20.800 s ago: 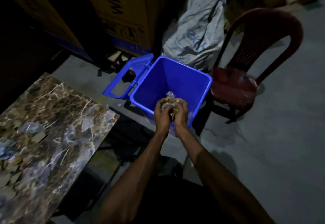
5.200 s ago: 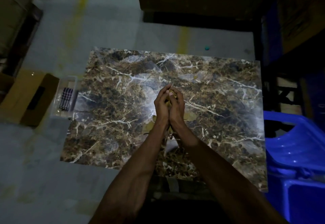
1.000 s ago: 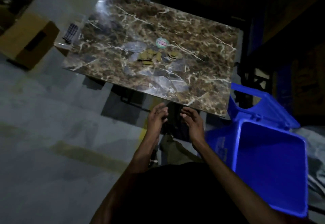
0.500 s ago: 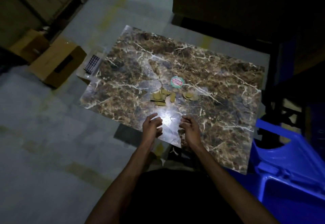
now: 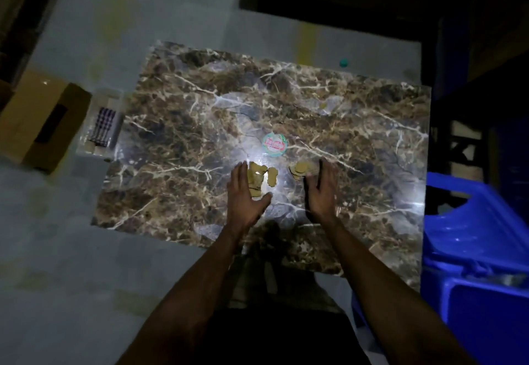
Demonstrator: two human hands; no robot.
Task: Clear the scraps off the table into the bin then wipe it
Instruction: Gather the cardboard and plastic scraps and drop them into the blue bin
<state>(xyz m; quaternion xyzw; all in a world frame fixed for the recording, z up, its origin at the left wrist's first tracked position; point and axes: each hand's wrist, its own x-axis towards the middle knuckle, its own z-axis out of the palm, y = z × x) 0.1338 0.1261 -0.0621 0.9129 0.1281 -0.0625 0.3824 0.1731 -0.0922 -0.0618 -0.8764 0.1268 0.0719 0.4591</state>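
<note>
Dim grey concrete floor (image 5: 71, 250) surrounds a marble-patterned table (image 5: 200, 124); a blue bin (image 5: 481, 264) stands at its right edge. Both hands hover apart over the tabletop, fingers straight, left hand (image 5: 246, 195) and right hand (image 5: 320, 190) flanking tan cardboard scraps (image 5: 262, 177) and a round sticker (image 5: 274, 143).

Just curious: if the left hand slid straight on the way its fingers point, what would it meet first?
Probably the tan scraps beside the left hand's fingertips; its height above the table is unclear.
</note>
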